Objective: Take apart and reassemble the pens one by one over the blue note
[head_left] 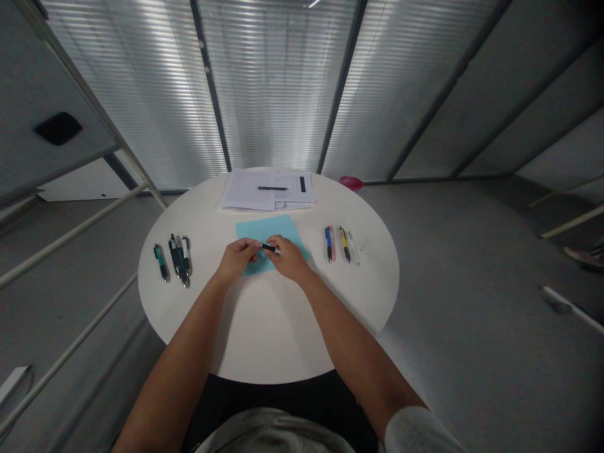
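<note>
On a round white table [268, 333], a group of pens [172, 261] lies at far left. The left hand [238, 259] and right hand [289, 258] both pinch a black pen [270, 248] just above a light-blue paper sheet [278, 229]. More pens [340, 245] lie side by side at right.

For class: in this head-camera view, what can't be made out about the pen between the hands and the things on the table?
Head view:
The pen: the grip and one end are hidden by the fingers of the left hand and right hand.
The blue sheet: its lower part is hidden by the hands.
The papers: any writing is too small to read.
The pink object: partly hidden by the table edge.
</note>
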### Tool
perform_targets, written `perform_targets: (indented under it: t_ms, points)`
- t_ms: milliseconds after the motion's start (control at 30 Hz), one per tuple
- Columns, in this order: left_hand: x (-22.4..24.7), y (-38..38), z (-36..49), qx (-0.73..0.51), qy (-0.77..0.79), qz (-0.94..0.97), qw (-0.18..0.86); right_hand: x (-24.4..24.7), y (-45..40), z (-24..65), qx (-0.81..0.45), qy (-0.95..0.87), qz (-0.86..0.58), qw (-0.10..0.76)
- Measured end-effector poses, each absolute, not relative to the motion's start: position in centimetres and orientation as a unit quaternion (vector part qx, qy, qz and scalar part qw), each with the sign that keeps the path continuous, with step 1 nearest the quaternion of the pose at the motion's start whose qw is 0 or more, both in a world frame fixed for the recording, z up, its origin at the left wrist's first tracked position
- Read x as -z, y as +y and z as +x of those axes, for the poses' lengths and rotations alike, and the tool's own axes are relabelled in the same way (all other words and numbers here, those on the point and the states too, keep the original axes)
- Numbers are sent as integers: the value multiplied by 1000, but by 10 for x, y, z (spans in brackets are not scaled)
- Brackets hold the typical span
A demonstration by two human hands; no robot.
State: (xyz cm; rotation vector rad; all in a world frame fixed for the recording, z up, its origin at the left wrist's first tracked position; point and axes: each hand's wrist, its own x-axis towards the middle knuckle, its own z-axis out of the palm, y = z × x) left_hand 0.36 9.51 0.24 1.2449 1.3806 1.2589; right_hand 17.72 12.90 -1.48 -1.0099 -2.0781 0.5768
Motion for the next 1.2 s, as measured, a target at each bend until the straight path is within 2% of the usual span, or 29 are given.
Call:
perform_targets:
  t_ms: [400,833,900,1067,1200]
  points:
    - [-8,93,7,-571,501,445,474,8,128,178,-244,-800,-342,428]
    - [-7,93,6,-561,518,487,424,6,127,179,-256,-797,-338,431]
    - [-3,95,1,-551,541,523,361,7,128,178,-256,-780,-352,449]
    - [10,98,-16,-454,643,612,74,8,130,178,-253,-753,-387,469]
    - [18,98,-19,-357,693,625,23,8,130,179,-249,-756,-387,466]
